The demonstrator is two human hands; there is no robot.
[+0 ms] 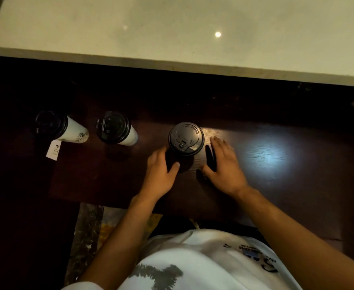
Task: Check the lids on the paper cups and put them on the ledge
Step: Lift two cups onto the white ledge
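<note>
A: What is way over at nine o'clock?

B: A white paper cup, the far-left cup [62,127]. It has a black lid, and a small white tag [53,150] hangs by it. It stands on the dark wood table [276,174].

A: And next to it?

B: Another white cup with a black lid, the second cup [115,130]. It is near the first one, but they do not touch.

A: What is in the middle?

B: The middle cup [185,139]. We look right down on its black lid [186,136], so the cup under it is mostly hidden. The lid sits flat on top.

A: Where are the hands?

B: The left hand [161,170] is at about seven o'clock from that cup. Its fingers are spread out, and the fingertips look like they touch the cup's side down low, but it is too dark to be sure. It is not squeezing the cup.

A: And the other one?

B: The right hand [224,162] is at about four o'clock from the cup, just beside it. Its fingers are spread out too, and it holds nothing.

A: What is up at twelve o'clock?

B: The pale stone ledge [172,38]. It is higher than the table. Two little lights shine on it.
</note>
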